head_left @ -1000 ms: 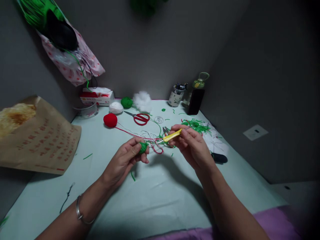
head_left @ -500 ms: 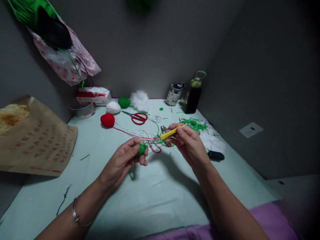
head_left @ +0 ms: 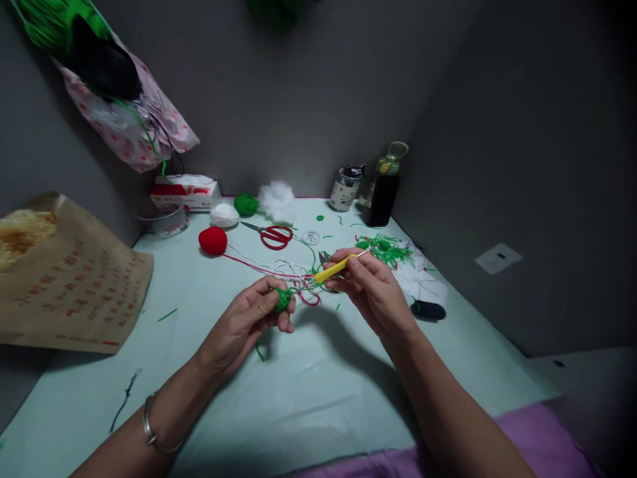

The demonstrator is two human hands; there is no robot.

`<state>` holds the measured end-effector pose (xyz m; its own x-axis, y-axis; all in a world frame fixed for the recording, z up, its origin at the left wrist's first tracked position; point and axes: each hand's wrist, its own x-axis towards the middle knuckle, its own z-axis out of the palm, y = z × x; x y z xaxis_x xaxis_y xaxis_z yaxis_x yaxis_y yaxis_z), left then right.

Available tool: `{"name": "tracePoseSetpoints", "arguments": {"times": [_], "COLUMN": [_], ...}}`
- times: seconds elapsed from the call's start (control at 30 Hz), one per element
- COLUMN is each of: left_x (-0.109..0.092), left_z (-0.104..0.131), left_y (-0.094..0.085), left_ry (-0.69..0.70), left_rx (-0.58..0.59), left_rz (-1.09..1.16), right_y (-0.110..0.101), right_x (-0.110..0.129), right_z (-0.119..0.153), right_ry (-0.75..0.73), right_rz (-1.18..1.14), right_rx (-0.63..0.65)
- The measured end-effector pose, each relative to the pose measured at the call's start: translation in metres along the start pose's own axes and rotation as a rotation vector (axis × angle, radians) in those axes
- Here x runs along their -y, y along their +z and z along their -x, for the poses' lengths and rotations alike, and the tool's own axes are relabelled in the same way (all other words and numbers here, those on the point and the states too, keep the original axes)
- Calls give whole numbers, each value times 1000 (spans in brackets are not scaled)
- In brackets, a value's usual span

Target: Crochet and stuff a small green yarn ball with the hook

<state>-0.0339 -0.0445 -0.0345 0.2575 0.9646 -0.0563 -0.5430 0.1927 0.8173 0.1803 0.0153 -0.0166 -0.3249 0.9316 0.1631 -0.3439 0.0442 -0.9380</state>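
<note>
My left hand [head_left: 249, 318] pinches a small green crocheted piece [head_left: 283, 299] just above the pale green table [head_left: 298, 398]. My right hand [head_left: 371, 289] grips a yellow-handled crochet hook [head_left: 332, 269], its metal tip pointing left toward the green piece. Red, white and green yarn strands [head_left: 303, 285] tangle between the two hands. A red yarn ball [head_left: 212, 240] lies beyond my left hand, its strand running to the tangle.
Red-handled scissors [head_left: 273, 234], white yarn ball [head_left: 224, 214], green yarn ball [head_left: 246, 203] and white stuffing [head_left: 277, 199] lie farther back. A jar [head_left: 345, 193] and dark bottle [head_left: 384, 188] stand at the back right. Green yarn scraps [head_left: 391, 249] lie right; a brown paper bag [head_left: 74, 285] left.
The hook's tip has come a little closer to the green piece. Both hands stay in nearly the same place; the view has shifted slightly.
</note>
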Motion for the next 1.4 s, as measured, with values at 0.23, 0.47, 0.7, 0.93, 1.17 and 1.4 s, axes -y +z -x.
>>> {"name": "tracePoseSetpoints", "arguments": {"times": [0.23, 0.47, 0.7, 0.93, 1.17, 1.4], "left_x": [-1, 0, 1, 2, 1, 2], "left_z": [1, 1, 0, 1, 0, 0], "left_y": [-1, -1, -2, 0, 5, 5], "left_ry": [4, 10, 10, 13, 31, 74], "left_rx": [1, 3, 9, 13, -61, -95], "left_rz": [-4, -5, -10, -46, -87, -135], "right_y": [-1, -1, 0, 1, 5, 6], "right_x": [1, 1, 3, 2, -1, 2], "right_z": [0, 1, 0, 1, 4, 8], "right_ry": [-19, -25, -41, -31, -16, -3], "right_rz": [-12, 8, -6, 10, -1, -17], "right_rx": [-28, -44, -54, -53, 11, 122]}}
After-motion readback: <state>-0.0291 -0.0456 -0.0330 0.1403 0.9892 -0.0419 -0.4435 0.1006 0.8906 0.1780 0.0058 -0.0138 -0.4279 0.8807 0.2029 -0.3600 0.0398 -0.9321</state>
